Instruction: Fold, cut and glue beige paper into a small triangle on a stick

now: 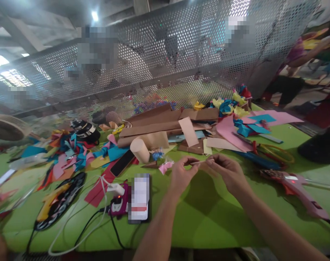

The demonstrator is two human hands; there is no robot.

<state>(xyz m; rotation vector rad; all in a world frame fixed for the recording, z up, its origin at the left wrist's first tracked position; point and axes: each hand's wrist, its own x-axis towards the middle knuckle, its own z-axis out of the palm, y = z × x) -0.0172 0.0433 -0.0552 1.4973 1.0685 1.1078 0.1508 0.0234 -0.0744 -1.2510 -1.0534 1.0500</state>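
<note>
A thin pale strip, perhaps paper, stretches between my two hands above the green table. My left hand pinches one end between thumb and fingertips. At the other end, my right hand closes its thumb and fingers on it. The strip is small and slightly blurred, so its material is unclear. Just left of my left hand lie a small pink paper piece and a blue one. A pale paper roll stands beyond them. Both forearms reach in from the bottom edge.
A pink glue gun lies right; yellow-handled scissors lie behind it. On the left are a lit phone, a purple power adapter with cables, and a yellow glue gun. Cardboard and paper scraps line the perforated metal screen.
</note>
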